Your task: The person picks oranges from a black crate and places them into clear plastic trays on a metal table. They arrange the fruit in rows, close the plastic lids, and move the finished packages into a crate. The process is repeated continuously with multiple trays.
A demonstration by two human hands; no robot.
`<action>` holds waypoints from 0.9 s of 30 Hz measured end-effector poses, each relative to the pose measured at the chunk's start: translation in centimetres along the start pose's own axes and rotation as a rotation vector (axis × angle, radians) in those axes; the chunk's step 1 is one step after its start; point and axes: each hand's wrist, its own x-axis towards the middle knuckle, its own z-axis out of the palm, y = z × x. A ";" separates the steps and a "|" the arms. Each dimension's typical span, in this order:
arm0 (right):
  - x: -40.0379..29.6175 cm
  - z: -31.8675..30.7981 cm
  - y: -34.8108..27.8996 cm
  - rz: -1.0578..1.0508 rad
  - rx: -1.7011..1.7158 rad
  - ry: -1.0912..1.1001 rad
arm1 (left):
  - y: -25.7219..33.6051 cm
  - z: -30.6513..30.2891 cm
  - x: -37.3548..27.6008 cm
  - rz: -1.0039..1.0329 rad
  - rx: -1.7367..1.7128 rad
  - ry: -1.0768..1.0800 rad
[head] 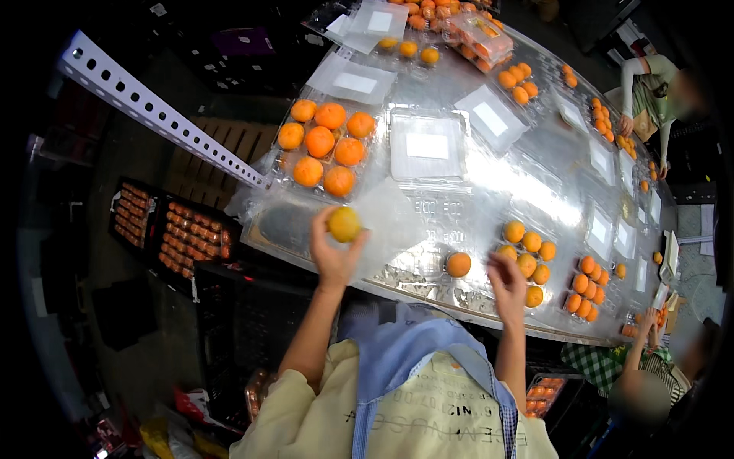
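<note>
A yellow-orange citrus fruit (344, 224) is held between the thumb and fingers of my left hand (335, 252), above the near left edge of the metal table. My right hand (507, 281) is slightly blurred, its fingers apart and nothing seen between them, beside a clear plastic tray of oranges (526, 265). A single orange (459, 264) lies left of that hand. Beyond my left hand, several larger oranges (319, 141) fill a clear plastic tray. A closed-looking clear container with a white label (427, 146) lies to its right.
A perforated metal post (166, 117) rises at the table's left. More trays of oranges (586, 288) and labelled lids (492, 117) spread rightward. One co-worker (654, 86) stands across at the far right, another (654, 356) at the near right. Black crates with packed fruit (194, 235) are on the left.
</note>
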 end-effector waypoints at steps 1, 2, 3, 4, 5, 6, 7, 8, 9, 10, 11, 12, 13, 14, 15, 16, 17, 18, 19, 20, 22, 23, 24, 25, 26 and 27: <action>0.8 2.2 -1.5 -0.014 0.016 -0.139 | 1.7 0.9 -0.7 0.046 0.086 -0.114; 1.5 3.9 -2.5 0.001 0.077 -0.274 | 2.8 1.7 -1.1 0.112 0.108 -0.179; 2.2 5.4 -4.1 0.040 0.114 -0.392 | 3.6 2.4 -1.2 0.179 0.131 -0.244; 3.0 6.9 -4.5 -0.023 0.157 -0.459 | 4.4 2.9 -1.3 0.206 0.126 -0.283; 3.4 8.1 -4.8 -0.028 0.192 -0.485 | 4.4 3.2 -1.5 0.246 0.136 -0.311; 3.9 9.1 -5.0 0.006 0.228 -0.524 | 4.3 3.3 -1.5 0.273 0.153 -0.335; 4.2 9.9 -5.1 0.041 0.265 -0.563 | 4.2 3.4 -1.5 0.300 0.170 -0.359; 4.3 10.4 -4.5 0.062 0.299 -0.574 | 4.1 3.4 -1.6 0.283 0.175 -0.377; 4.7 10.9 -4.0 0.078 0.330 -0.584 | 4.0 3.4 -1.5 0.272 0.176 -0.392; 4.9 11.2 -3.8 0.093 0.360 -0.593 | 3.9 3.3 -1.3 0.262 0.178 -0.407; 4.9 11.4 -3.9 0.174 0.459 -0.589 | 4.1 2.6 -1.1 0.251 0.141 -0.387; 5.5 11.2 -3.8 0.228 0.456 -0.582 | 3.6 1.9 -1.1 0.185 0.106 -0.337; 6.4 11.0 -3.5 0.279 0.453 -0.577 | 2.7 1.1 -1.2 0.120 0.072 -0.285; 7.4 10.9 -3.3 0.304 0.445 -0.534 | 1.4 0.2 -1.4 0.074 0.112 -0.191; 8.7 10.7 -3.1 0.310 0.447 -0.485 | -0.1 -0.7 -1.8 0.026 0.151 -0.102; 10.2 10.5 -2.8 0.314 0.453 -0.437 | -2.1 -1.5 -2.3 -0.024 0.249 0.000; 11.7 10.3 -2.6 0.321 0.458 -0.391 | -3.7 -2.3 -2.8 -0.080 0.346 0.103; 13.5 10.0 -2.4 0.301 0.440 -0.360 | -4.4 -3.1 -2.8 -0.085 0.427 0.124; 15.4 9.8 -2.1 0.268 0.421 -0.335 | -5.1 -3.6 -2.8 -0.092 0.509 0.147; 17.4 9.8 -2.4 0.244 0.427 -0.285 | -5.8 -3.8 -2.9 -0.103 0.531 0.169; 21.8 10.1 -2.3 0.226 0.448 -0.238 | -7.4 -3.9 -3.5 -0.056 0.612 0.213; 24.0 10.1 -2.5 0.227 0.479 -0.212 | -7.7 -3.6 -3.7 -0.052 0.647 0.204; 26.5 10.2 -2.4 0.233 0.518 -0.172 | -7.9 -3.5 -3.9 -0.049 0.682 0.192; 29.0 10.4 -2.1 0.241 0.561 -0.135 | -8.0 -3.4 -4.0 -0.045 0.720 0.180; 31.3 10.5 -1.7 0.226 0.583 -0.117 | -8.1 -3.2 -3.8 -0.063 0.737 0.214; 33.6 10.7 -1.5 0.212 0.604 -0.101 | -8.0 -3.1 -3.7 -0.069 0.733 0.216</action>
